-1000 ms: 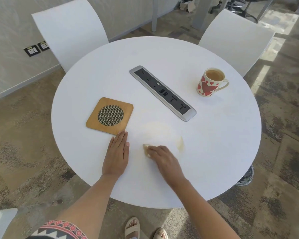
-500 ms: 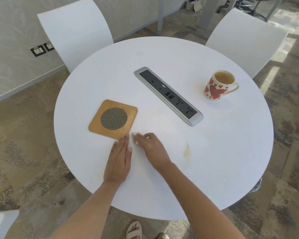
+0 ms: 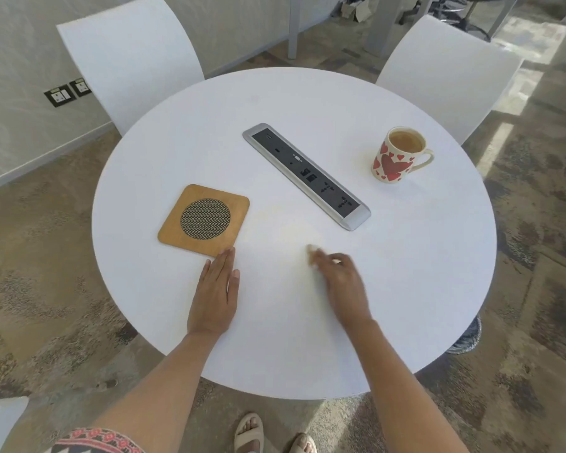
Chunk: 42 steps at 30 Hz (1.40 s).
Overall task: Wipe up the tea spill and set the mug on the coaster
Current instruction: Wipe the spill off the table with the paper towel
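Mug (image 3: 393, 158), heart-patterned and nearly full of tea, stands upright at the far right of the table (image 3: 406, 273), beyond the power strip (image 3: 307, 174) and well apart from the coaster (image 3: 204, 220). I judge it heavy, hard, breakable and quick to slop, so I would take it by its right-pointing handle and keep it level. My right hand (image 3: 340, 282), blurred, curls over a small pale wad (image 3: 311, 251) beside a faint tea stain (image 3: 285, 223), while my left hand (image 3: 214, 295) lies flat, fingertips at the coaster's near corner.
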Available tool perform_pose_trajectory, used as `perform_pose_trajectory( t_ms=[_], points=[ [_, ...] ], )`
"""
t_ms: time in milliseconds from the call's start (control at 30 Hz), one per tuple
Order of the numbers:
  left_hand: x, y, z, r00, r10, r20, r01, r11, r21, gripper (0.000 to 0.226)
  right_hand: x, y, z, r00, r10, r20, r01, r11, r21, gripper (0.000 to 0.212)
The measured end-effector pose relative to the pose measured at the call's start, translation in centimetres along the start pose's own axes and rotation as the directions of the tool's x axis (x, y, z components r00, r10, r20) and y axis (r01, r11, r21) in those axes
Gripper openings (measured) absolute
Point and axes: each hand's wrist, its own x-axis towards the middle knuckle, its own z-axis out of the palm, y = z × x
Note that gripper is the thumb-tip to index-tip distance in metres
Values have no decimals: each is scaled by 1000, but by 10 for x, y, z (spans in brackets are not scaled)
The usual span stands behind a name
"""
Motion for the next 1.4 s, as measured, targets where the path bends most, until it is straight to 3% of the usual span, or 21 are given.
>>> perform_pose_trajectory(
  t_ms=[100, 233, 367, 467, 533, 600, 667, 767, 867, 900, 967, 1167, 1233, 1300, 1400],
  points=[
    [0, -1, 1, 1000, -1, 1, 1, 1000, 9, 55, -1, 24, -20, 971, 183, -154, -197, 977, -82, 40],
    [0, -1, 1, 1000, -2, 0, 2, 1000, 12, 55, -34, 24, -28, 896, 352, -270, -378, 925, -48, 44],
    [0, 0, 1, 1000, -7, -3, 7, 1000, 7, 55, -73, -22, -2, 908, 367, -201, -365, 930, 47, 43],
    [1, -1, 1, 1000, -1, -13, 1, 1000, 9, 55, -91, -68, 29, 961, 265, -80, -256, 961, 101, 19],
    [0, 0, 1, 1000, -2, -17, 2, 1000, 10, 56, -91, -85, 41, 999, 52, -2, -51, 993, 111, 28],
    [0, 0, 1, 1000, 0, -17, 0, 1000, 11, 56, -80, -78, 41, 976, -200, 84, 200, 980, 4, 36],
    [0, 0, 0, 1000, 6, -17, -6, 1000, 9, 53, -61, -57, 28, 985, -102, 138, 90, 992, 90, 23],
    [0, -1, 0, 1000, 1, -10, -1, 1000, -3, 47, -32, -6, -4, 979, 203, -13, -203, 977, -56, 37],
    [0, 0, 0, 1000, 1, -11, -1, 1000, -14, 46, -23, 38, -43, 880, 421, -218, -434, 901, -9, 30],
    [0, 0, 0, 1000, 3, -13, -3, 1000, -16, 46, -26, 50, -50, 865, 413, -285, -444, 895, -50, 27],
    [1, 0, 0, 1000, 4, -13, -4, 1000, -16, 46, -41, 62, -53, 847, 404, -347, -466, 876, -119, 39],
    [1, 0, 0, 1000, 1, -14, -2, 1000, -26, 47, -98, 16, -29, 724, 526, -446, -537, 836, 114, 48],
    [1, 0, 0, 1000, -1, -12, 0, 1000, -27, 47, -110, -16, -18, 741, 561, -368, -530, 826, 191, 53],
    [1, 0, 0, 1000, 5, -13, -5, 1000, -27, 47, -115, -40, -5, 809, 507, -297, -468, 862, 195, 54],
    [0, 1, -1, 1000, 14, -10, -14, 1000, -19, 52, -119, -70, 22, 889, 437, -135, -384, 874, 298, 34]
  ],
)
